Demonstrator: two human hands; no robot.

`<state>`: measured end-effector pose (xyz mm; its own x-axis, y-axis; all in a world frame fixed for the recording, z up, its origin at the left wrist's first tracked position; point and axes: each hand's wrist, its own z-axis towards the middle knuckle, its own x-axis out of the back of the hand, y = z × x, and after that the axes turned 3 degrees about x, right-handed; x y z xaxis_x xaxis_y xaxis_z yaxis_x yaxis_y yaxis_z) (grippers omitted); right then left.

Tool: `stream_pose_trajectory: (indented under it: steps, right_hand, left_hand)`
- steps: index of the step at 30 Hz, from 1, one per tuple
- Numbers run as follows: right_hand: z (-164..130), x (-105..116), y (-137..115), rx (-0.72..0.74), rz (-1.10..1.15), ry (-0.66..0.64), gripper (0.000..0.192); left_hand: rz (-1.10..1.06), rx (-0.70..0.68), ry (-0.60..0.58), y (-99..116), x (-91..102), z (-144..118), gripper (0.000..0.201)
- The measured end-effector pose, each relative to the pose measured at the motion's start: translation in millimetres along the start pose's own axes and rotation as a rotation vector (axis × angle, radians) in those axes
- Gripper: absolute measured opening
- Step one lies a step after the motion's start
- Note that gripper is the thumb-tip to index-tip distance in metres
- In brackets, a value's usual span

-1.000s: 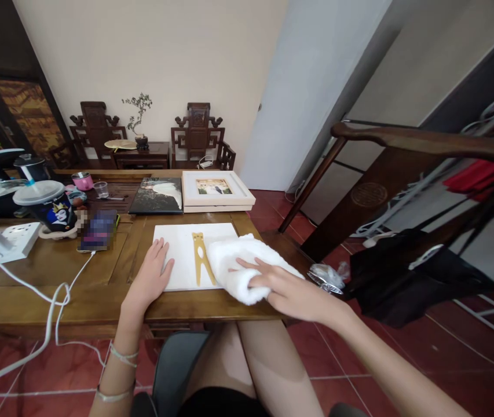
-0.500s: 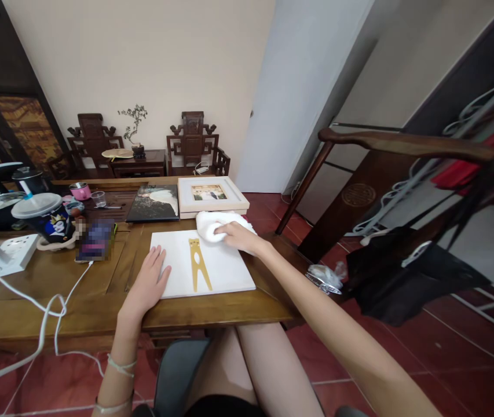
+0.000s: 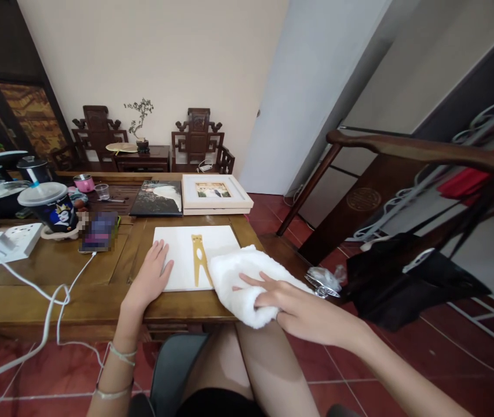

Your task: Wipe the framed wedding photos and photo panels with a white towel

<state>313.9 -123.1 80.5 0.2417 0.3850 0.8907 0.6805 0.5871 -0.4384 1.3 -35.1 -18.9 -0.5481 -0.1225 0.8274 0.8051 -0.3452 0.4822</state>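
Observation:
My left hand (image 3: 151,277) lies flat with its fingers stretched over the left edge of a white board (image 3: 177,255). On the board is a flat yellow figure with a cat-like head and two long legs (image 3: 198,258). In my right hand (image 3: 279,298) is a fluffy white cloth (image 3: 238,269), bunched at the table's front right. The cloth covers the board's lower right part and touches the figure's right leg. Part of the cloth reaches past the table edge above my thigh.
Behind the board lie a dark picture panel (image 3: 157,198) and a pale framed photo (image 3: 218,200). To the left are a phone (image 3: 99,231) on a white cable, a lidded cup (image 3: 58,211) and a power strip (image 3: 7,243). A wooden chair (image 3: 362,197) stands at the right.
My right hand has pulled the cloth from the board's upper right corner toward me, to its lower right. The left hand stays on the board. The view has shifted slightly.

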Motion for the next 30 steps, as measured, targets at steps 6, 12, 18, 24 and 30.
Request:
stream_pose_trajectory:
  steps: [6, 12, 18, 24, 30]
  right_hand:
    - [62, 9, 45, -0.004, -0.073, 0.149, 0.054]
    - [141, 24, 86, -0.009, -0.133, 0.291, 0.052]
    - [121, 5, 71, -0.021, -0.159, 0.290, 0.051]
    - [31, -8, 14, 0.032, -0.079, 0.116, 0.053]
    - [13, 5, 3, 0.020, -0.026, -0.019, 0.052]
  left_hand:
    - [0.004, 0.009, 0.003, 0, -0.1, 0, 0.053]
    - [-0.001, 0.007, -0.002, -1, 1.6, 2, 0.052]
    - [-0.005, -0.013, 0.026, -7, -1.6, 3, 0.049]
    - [-0.016, -0.028, 0.054, -9, -6.3, 2, 0.048]
    - [-0.018, -0.012, 0.050, -6, -5.4, 1, 0.049]
